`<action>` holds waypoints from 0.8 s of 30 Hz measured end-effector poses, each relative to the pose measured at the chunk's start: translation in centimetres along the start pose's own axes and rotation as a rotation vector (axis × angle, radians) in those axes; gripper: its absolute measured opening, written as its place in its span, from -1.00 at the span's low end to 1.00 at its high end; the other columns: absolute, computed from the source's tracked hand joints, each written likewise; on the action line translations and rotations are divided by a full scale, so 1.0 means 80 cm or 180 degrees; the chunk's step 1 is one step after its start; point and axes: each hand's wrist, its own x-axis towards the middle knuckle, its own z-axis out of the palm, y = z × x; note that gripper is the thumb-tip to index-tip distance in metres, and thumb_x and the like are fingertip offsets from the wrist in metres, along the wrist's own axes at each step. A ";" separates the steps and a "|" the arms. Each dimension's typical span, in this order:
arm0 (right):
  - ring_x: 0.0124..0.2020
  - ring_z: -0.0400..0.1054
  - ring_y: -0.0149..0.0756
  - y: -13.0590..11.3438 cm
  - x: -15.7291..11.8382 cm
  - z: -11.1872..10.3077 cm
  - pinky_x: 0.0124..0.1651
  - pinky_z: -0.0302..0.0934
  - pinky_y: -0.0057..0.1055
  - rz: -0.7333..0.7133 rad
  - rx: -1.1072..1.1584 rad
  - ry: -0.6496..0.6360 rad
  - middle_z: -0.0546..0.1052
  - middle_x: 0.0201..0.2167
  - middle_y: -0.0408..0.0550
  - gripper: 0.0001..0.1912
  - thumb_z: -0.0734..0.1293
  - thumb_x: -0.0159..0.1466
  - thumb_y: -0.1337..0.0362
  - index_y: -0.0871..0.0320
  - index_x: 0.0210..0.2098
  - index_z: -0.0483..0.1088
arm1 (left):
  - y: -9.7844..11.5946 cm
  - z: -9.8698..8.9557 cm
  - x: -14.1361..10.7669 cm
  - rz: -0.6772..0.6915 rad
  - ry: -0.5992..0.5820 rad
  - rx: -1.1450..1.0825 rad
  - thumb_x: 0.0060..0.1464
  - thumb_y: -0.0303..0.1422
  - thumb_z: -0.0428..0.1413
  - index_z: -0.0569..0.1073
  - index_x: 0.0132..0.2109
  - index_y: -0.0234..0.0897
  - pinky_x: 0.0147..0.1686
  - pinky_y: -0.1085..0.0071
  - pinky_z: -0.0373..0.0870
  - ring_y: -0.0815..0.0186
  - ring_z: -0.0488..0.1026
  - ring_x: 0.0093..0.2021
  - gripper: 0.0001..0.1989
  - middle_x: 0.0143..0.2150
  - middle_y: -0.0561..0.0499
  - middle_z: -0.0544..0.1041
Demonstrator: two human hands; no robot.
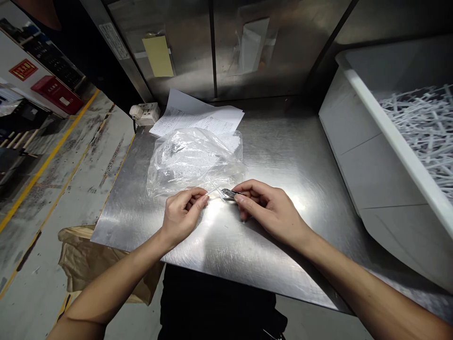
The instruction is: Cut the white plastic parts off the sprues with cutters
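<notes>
My left hand is closed, pinching a thin white plastic piece between thumb and forefinger. Facing it, my right hand grips a small metal nail clipper, its jaws at the far end of the white piece. Whether the jaws have closed on the plastic is too small to tell. Just behind both hands lies a clear plastic bag with many tiny white bits inside. All of this is on or over a steel table.
On the right stands a big grey bin heaped with thin white plastic strips. Printed sheets lie behind the bag, beside a white power socket. A brown paper bag is below the table's left edge. Someone in dark clothing stands at upper left.
</notes>
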 end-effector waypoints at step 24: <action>-0.40 0.58 -0.22 0.005 -0.003 0.001 -0.26 0.47 -0.24 -0.0229 0.0388 0.0260 0.61 -0.37 -0.10 -0.73 0.45 0.52 0.03 0.11 -0.02 0.62 | -0.004 0.001 -0.002 -0.0180 0.0044 -0.0173 0.47 -0.28 0.25 0.67 -0.01 -0.27 -0.38 0.50 0.56 0.39 0.61 -0.43 -0.84 -0.34 0.03 0.70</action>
